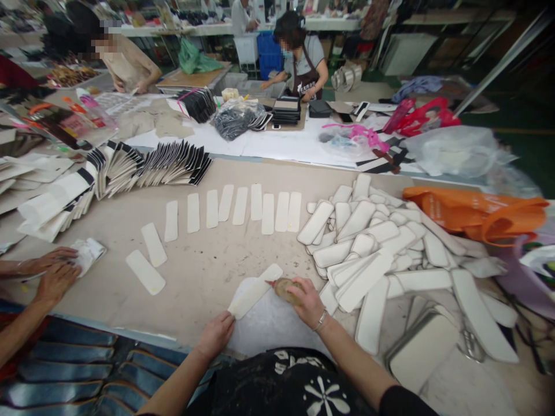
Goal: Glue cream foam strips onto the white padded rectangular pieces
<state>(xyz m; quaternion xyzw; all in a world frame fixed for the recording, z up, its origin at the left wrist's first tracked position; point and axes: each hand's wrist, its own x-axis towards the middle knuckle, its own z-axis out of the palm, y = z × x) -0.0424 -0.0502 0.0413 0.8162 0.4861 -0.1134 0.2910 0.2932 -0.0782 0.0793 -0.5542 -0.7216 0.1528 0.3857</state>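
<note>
My left hand [217, 334] pinches the near end of a long cream strip with rounded corners [255, 292], which lies slanted over a whitish sheet [277, 323]. In my right hand [309, 301] is a brownish squeeze bottle [288, 289] with a red nozzle, tipped on its side. The nozzle points left at the strip's far part; whether it touches cannot be made out. Beyond my hands, several similar cream strips [212, 209] lie spaced in a curved row. To the right is a heaped pile of cream strips with darker edges [368, 242].
A co-worker's hands [54, 277] handle a white piece at the left. Fanned black-and-cream pieces [173, 164] stand at the back left. An orange bag [472, 214] lies behind the pile. A person in an apron [303, 75] works across the table.
</note>
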